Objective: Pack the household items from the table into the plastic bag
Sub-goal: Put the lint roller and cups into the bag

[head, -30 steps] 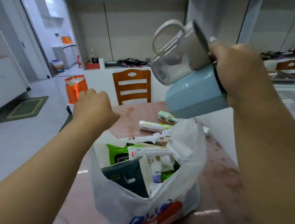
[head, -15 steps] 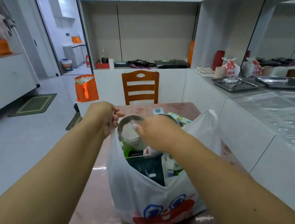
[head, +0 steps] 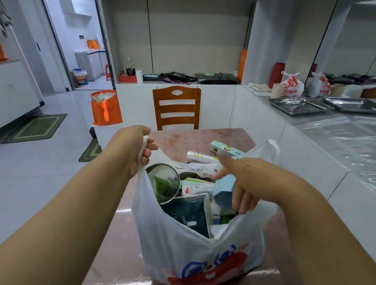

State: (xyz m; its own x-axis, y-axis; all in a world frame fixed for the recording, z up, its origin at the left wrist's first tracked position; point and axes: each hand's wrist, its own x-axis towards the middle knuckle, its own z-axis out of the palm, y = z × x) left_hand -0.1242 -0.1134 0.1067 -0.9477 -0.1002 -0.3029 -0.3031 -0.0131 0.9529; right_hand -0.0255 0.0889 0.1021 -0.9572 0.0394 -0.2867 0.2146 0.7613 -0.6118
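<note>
Pink tabletop (head: 205, 137) carries my flimsy white plastic bag (head: 196, 251): left hand (head: 135, 147) pinches its handle while right hand (head: 244, 182) grips the rigid, probably weighty blue blender (head: 223, 192) inside.

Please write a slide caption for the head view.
Left hand holds the plastic bag open; right hand lowers a blue jug inside.

Plastic bag (head: 196, 251): thin white film w/ slight sheen, crinkled, printed red/blue. Jug (head: 167, 183) inside: clear glossy plastic, base (head: 223, 193) matt pale-blue plastic. Table (head: 115, 249) top glossy, smooth, pinkish. Far chair (head: 175, 107): varnished wood. Trays (head: 300, 105) far right: shiny metal. Floor (head: 21, 185) tiles smooth, glossy. Orange bag (head: 106, 109) far left looks like matt cloth.
</note>
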